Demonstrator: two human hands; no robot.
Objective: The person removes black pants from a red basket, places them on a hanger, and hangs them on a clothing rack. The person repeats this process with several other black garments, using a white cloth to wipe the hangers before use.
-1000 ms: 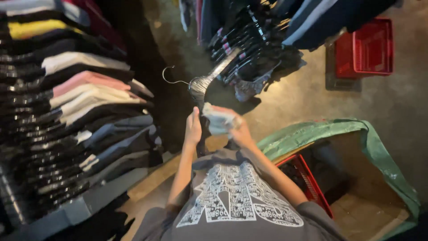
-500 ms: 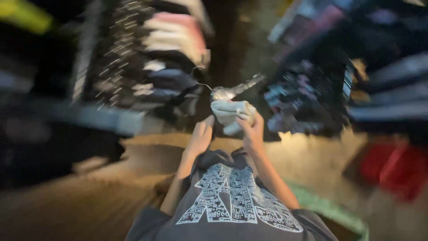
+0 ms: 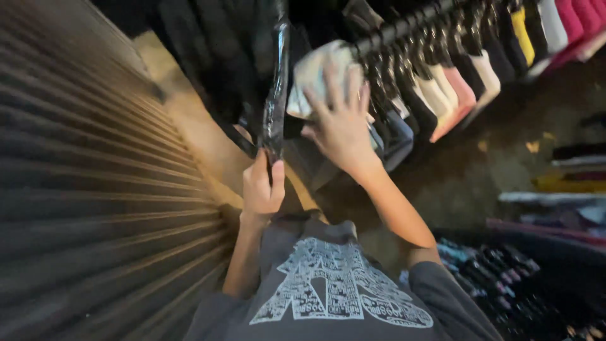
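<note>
A rack (image 3: 404, 28) holds hung shirts (image 3: 454, 88) in black, white, pink and yellow. The left hand (image 3: 262, 186) is closed, pinching the lower edge of a clear plastic bag (image 3: 276, 82) that hangs in front of dark clothes. The right hand (image 3: 341, 123), fingers spread, presses flat on a pale folded cloth (image 3: 315, 72) at the rack's end. Motion blur smears the shutter (image 3: 95, 189) at left.

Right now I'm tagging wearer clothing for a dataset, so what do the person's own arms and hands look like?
Both arms are bare from short sleeves down. The left hand and right hand wear no gloves; no rings or watch are visible. The sleeves belong to a dark grey T-shirt with a pale printed graphic on the chest.
</note>
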